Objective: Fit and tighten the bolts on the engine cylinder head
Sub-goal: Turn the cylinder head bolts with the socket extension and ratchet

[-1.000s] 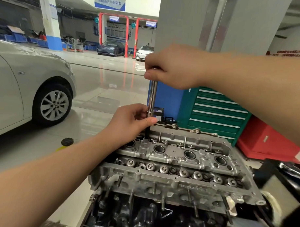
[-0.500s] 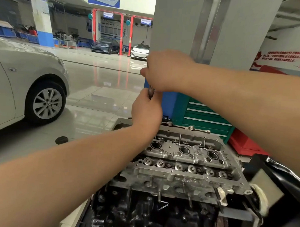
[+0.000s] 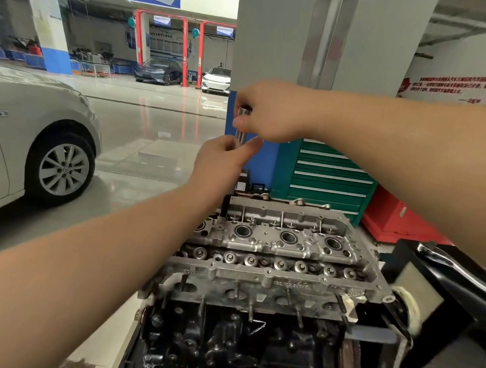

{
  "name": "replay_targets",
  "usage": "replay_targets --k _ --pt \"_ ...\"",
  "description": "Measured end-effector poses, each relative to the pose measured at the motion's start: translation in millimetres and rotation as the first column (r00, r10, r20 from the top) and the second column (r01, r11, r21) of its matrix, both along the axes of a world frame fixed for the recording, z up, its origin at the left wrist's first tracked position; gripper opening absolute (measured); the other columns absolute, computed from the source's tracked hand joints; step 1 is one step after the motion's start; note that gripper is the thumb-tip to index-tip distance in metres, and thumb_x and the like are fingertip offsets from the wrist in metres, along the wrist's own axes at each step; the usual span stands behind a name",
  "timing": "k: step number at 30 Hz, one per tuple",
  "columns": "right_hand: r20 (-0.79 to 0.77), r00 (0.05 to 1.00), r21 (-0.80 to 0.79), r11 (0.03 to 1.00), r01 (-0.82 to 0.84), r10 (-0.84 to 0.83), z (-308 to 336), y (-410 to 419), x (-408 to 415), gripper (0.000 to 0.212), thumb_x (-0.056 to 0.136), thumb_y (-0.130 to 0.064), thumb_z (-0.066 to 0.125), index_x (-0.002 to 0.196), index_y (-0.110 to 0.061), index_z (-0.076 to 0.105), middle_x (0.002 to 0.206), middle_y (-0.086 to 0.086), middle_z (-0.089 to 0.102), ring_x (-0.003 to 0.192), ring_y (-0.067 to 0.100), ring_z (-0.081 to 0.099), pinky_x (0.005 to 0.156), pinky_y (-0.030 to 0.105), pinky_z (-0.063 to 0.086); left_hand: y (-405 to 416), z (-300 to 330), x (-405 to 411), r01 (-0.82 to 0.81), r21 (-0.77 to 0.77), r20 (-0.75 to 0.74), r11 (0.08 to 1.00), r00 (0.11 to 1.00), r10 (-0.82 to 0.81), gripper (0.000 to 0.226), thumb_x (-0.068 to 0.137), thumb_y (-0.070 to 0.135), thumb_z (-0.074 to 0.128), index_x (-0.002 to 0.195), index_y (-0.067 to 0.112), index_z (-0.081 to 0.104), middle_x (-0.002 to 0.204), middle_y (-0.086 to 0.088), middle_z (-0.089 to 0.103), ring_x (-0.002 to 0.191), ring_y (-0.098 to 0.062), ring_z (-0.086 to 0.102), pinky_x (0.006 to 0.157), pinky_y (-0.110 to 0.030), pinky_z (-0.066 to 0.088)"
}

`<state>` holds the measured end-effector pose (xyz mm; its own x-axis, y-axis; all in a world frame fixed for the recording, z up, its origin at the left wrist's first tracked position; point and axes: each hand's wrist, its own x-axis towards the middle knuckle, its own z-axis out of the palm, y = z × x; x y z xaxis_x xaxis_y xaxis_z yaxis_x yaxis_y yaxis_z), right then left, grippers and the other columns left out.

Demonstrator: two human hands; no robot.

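Hands are both on the long, bright steel extension bar (image 3: 241, 128), which stands upright over the far left corner of the grey aluminium cylinder head (image 3: 275, 240). The right hand (image 3: 269, 110) holds the top of the bar, its fingers curled round it. The left hand (image 3: 223, 158) grips the bar just under the right one, fingers and thumb closed round the shaft. One second ago the left hand was low, at the foot of the bar near the casting; now it has climbed up until the two hands almost touch. Below it the dark lower end of the tool (image 3: 225, 208) goes down into a bolt hole at that corner; the bolt itself is hidden there, so I cannot tell how deep it sits.

In my judgement this change means that the tool no longer needs guiding at its foot, and the person is turning the bolt down by hand. The cylinder head lies on the dark, oily engine block (image 3: 231, 335). The other bolt places cannot be read clearly. A green drawer cabinet (image 3: 327, 175) stands behind the engine.
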<state>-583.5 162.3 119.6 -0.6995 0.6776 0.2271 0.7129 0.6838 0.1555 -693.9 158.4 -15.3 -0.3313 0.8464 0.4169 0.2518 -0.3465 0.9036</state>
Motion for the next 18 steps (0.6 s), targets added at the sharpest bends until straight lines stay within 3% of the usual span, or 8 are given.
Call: replay_targets --k 1,4,7,9,11,13,15,18 --pt "0.004 1.000 0.021 1.000 0.013 -0.013 -1 -2 -4 0.031 0.104 -0.032 0.052 0.111 -0.005 0.065 0.091 0.006 0.060 0.079 0.024 0.051 0.058 0.035 0.036 -2 -5 6 -0.107 0.036 0.056 0.994 0.993 0.105 0.047 0.088 0.049 0.072 0.067 0.011 0.052 0.061 -0.003 0.055 0.057 -0.014 0.048 0.059 -0.033 0.036" --pt "-0.042 0.999 0.078 0.997 0.023 -0.020 -5 -5 -17 0.026 0.103 -0.027 0.051 0.084 -0.011 0.057 0.075 0.001 0.050 0.060 0.015 0.041 0.051 0.026 0.032 -7 -11 24 -0.157 0.018 0.253 0.987 0.956 0.148 0.048 0.090 0.049 0.064 0.055 0.022 0.043 0.049 0.006 0.043 0.049 -0.013 0.034 0.055 -0.035 0.027" --pt "-0.025 0.999 0.089 0.995 0.041 -0.039 -5 -6 -18 0.034 0.105 -0.033 0.051 0.075 -0.016 0.047 0.072 0.000 0.046 0.060 0.013 0.041 0.052 0.028 0.032 -1 0 25 -0.167 -0.044 0.220 0.985 0.960 0.173 0.045 0.087 0.032 0.056 0.050 0.027 0.032 0.048 0.009 0.022 0.050 -0.015 0.019 0.056 -0.036 0.016" --pt "0.011 0.999 0.083 0.995 0.049 -0.050 -5 -2 -14 0.040 0.106 -0.041 0.050 0.076 -0.015 0.049 0.073 0.003 0.048 0.061 0.016 0.044 0.054 0.031 0.034 3 7 8 0.069 -0.114 0.199 0.991 0.979 -0.045 0.032 0.087 0.018 0.057 0.061 0.023 0.039 0.049 0.003 0.023 0.045 -0.019 0.019 0.050 -0.031 0.018" --pt "-0.048 0.999 -0.012 1.000 0.015 -0.016 -4 2 -7 0.043 0.105 -0.050 0.048 0.082 -0.015 0.054 0.073 0.000 0.052 0.062 0.015 0.046 0.055 0.031 0.032 7 10 -14 0.462 -0.169 0.255 0.871 0.874 -0.414 0.044 0.095 0.016 0.057 0.059 0.024 0.033 0.048 0.004 0.020 0.043 -0.018 0.015 0.046 -0.026 0.022" --pt "-0.084 0.995 -0.055 0.997 -0.062 0.057 -3 4 -2 0.031 0.106 -0.048 0.047 0.098 -0.020 0.058 0.078 -0.009 0.052 0.069 0.012 0.049 0.057 0.028 0.032 6 11 -27 0.620 -0.177 0.270 0.764 0.777 -0.568 0.056 0.101 0.019 0.053 0.052 0.027 0.029 0.046 0.005 0.018 0.044 -0.017 0.015 0.047 -0.025 0.028" --pt "-0.077 0.994 -0.045 0.995 -0.084 0.080 -2 5 1 0.022 0.106 -0.042 0.049 0.111 -0.023 0.060 0.082 -0.015 0.048 0.079 0.017 0.052 0.060 0.028 0.033 6 10 -25 0.569 -0.176 0.193 0.803 0.820 -0.539 0.055 0.104 0.025 0.055 0.052 0.023 0.036 0.047 0.001 0.026 0.045 -0.020 0.025 0.052 -0.028 0.035" --pt "-0.061 0.998 -0.024 1.000 -0.007 0.006 0 5 1 0.028 0.105 -0.038 0.051 0.111 -0.014 0.065 0.080 -0.008 0.050 0.073 0.017 0.050 0.058 0.031 0.033 -1 5 -8 0.173 -0.092 0.031 0.981 0.985 -0.171 0.045 0.093 0.047 0.073 0.069 0.015 0.053 0.056 -0.004 0.054 0.053 -0.018 0.054 0.057 -0.028 0.045"
